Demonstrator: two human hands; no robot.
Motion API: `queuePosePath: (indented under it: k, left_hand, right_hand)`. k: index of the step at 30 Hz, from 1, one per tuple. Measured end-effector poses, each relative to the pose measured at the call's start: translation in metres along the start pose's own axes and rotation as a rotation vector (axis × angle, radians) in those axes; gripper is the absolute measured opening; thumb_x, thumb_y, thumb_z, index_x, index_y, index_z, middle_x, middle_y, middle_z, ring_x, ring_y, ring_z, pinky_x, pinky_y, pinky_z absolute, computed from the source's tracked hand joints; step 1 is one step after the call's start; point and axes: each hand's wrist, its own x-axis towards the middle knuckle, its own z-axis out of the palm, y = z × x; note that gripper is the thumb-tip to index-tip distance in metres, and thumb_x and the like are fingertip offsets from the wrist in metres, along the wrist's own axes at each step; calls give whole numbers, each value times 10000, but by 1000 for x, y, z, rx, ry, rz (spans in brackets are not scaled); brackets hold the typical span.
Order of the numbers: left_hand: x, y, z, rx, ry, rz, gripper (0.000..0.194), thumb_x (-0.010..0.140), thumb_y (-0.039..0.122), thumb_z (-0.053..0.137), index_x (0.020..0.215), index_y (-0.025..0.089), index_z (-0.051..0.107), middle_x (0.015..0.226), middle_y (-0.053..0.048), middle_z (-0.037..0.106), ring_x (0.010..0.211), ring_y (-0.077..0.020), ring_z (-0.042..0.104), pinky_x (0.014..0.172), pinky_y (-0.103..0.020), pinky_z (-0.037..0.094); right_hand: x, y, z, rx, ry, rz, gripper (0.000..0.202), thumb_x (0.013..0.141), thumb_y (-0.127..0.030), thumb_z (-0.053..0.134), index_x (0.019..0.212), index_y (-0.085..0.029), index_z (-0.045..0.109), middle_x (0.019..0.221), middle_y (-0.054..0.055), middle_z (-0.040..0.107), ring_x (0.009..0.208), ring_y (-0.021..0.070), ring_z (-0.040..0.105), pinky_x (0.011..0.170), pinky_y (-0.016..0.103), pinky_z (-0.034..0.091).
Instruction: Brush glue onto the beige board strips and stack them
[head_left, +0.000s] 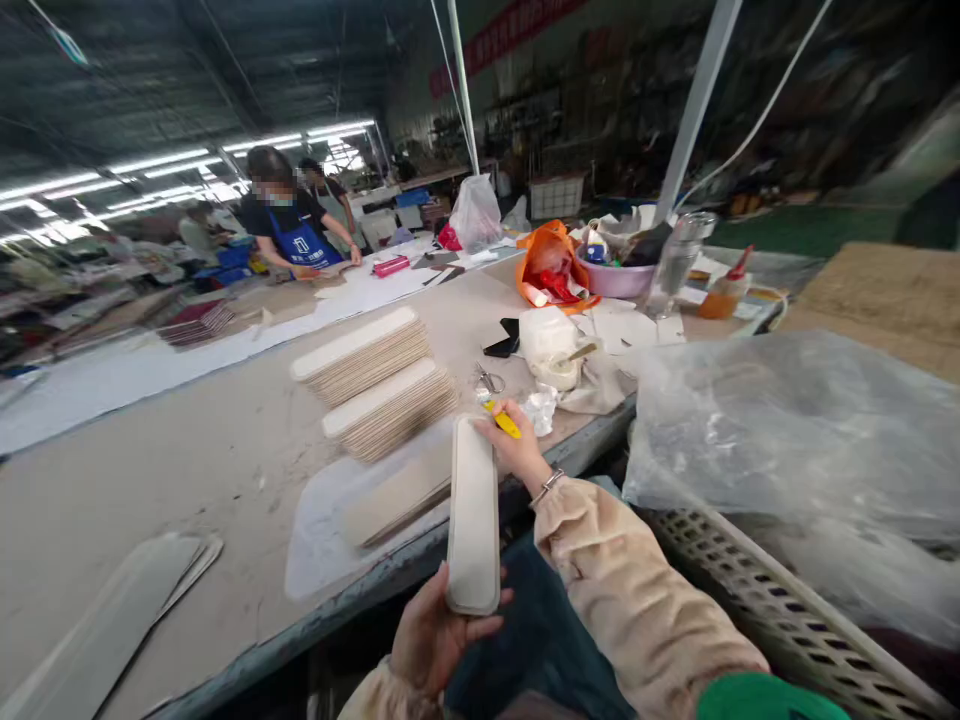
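A long pale panel (474,520) with rounded ends is held over the table's front edge. My left hand (442,630) grips its lower end, fingers passing underneath. At its upper end is my right hand (515,440), closed on a yellow-handled tool (505,420) and touching the panel's edge. Two stacks of similar panels, an upper one (364,350) and a lower one (394,405), stand beyond on the table. Flat beige pieces (401,495) lie on a white sheet (319,530) left of the held panel. Scissors (489,380) rest just past my right hand.
Long grey strips (112,620) lie at the lower left. An orange bag (551,265), a purple basin (616,278) and a clear bottle (679,262) stand at the back right. Plastic sheeting (795,430) covers a crate (780,600) at right. A person in a blue apron (301,240) works across the table.
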Motion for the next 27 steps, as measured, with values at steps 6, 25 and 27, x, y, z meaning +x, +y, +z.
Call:
queuePosePath:
  k: [6,25,27]
  left_hand:
    - [3,-6,-1,161,169,130,388,722,218,689,1070,90,573,968,-141,675,949,-299,643,658,-284,580]
    - [-17,114,-15,551,589,527,396,584,453,744,830,154,662,631,18,605,519,-75,508,431,-153,407]
    - [-10,154,-16,624,593,599,381,601,458,722,811,147,659,617,18,595,508,-68,486,435,-155,373]
  right_hand:
    - [-1,-1,-1,-24,-6,20,297,717,-374,652,807,-231,409,629,-73,382,559,112,383,544,218,325]
    - [28,-14,14,-303,-4,-80,297,754,-433,599,859,-206,439,745,-11,527,619,147,487,587,261,404]
    - [48,-12,28,-314,20,-106,299,743,-431,593,866,-207,439,805,12,568,670,168,528,635,286,434]
